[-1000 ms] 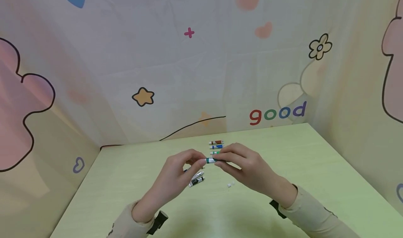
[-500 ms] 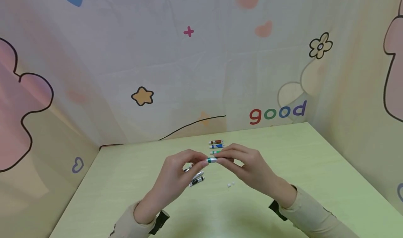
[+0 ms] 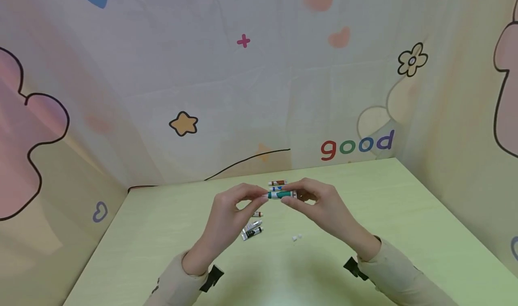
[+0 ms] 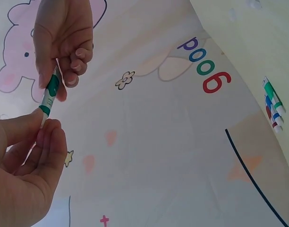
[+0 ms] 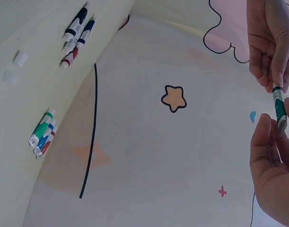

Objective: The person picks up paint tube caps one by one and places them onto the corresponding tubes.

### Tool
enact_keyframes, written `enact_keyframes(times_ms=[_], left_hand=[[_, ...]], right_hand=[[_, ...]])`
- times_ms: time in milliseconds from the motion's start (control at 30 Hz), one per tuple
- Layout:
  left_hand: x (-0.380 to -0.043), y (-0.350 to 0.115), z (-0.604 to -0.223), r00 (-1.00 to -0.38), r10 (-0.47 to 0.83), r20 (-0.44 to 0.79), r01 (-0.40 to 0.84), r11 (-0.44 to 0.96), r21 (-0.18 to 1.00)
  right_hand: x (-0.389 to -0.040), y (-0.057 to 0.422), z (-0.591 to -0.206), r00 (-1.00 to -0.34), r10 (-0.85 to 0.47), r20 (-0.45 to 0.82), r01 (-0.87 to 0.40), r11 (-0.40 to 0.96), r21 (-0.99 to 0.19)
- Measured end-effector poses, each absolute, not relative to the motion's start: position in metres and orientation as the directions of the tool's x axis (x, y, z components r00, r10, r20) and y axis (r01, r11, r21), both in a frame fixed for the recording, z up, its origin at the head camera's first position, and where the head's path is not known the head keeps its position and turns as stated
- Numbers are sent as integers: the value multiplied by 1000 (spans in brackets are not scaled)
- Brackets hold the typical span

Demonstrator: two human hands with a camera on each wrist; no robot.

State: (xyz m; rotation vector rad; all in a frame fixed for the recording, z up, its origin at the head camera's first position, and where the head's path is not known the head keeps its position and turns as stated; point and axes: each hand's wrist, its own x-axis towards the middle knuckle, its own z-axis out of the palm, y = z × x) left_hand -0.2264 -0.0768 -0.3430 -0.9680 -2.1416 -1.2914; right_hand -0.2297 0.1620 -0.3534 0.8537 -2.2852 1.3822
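A small paint tube (image 3: 281,194) with a green label is held up over the table, roughly level between both hands. My left hand (image 3: 232,211) pinches its cap end between thumb and fingertips, so the cap is mostly covered. The right hand (image 3: 323,205) grips the body near the flat crimped end, thumb below and fingers above. In the left wrist view, a green band shows on the paint tube (image 4: 50,92) just beyond the left fingertips. The flat end of the paint tube (image 5: 279,106) shows between the right thumb and fingers in the right wrist view.
Behind the hands lie brown (image 3: 277,183), blue (image 3: 276,188) and green (image 4: 272,90) paint tubes in a row. Several more, including a black paint tube (image 3: 252,233), lie left of centre. Small white pieces (image 3: 297,237) rest on the table (image 3: 162,252). A printed curtain (image 3: 226,81) stands behind.
Both hands have risen slightly with the paint tube. The right fingers have shifted along it, so more of the green label and the crimped end now show.
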Motion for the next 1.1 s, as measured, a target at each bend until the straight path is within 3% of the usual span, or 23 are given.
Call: enact_keyframes(times_ms=[100, 267, 567, 800, 1100], left_hand=[[-235, -73, -344, -694, 300, 655, 720, 311, 620], [-249, -67, -348, -784, 258, 564, 620, 314, 719], [-279, -59, -364, -887, 207, 412, 456, 260, 851], [-300, -55, -380, -915, 179, 362, 398, 248, 883], [-328, -50, -405, -957, 149, 250, 287, 342, 895]], right_hand=[[-234, 164, -351, -851, -255, 459, -523, 331, -786], [-246, 166, -353, -916, -187, 356, -396, 276, -876], [-272, 162, -372, -942, -97, 322, -335, 184, -924], [-290, 157, -383, -961, -50, 273, -278, 202, -939], [-319, 158, -404, -988, -48, 146, -153, 285, -946]])
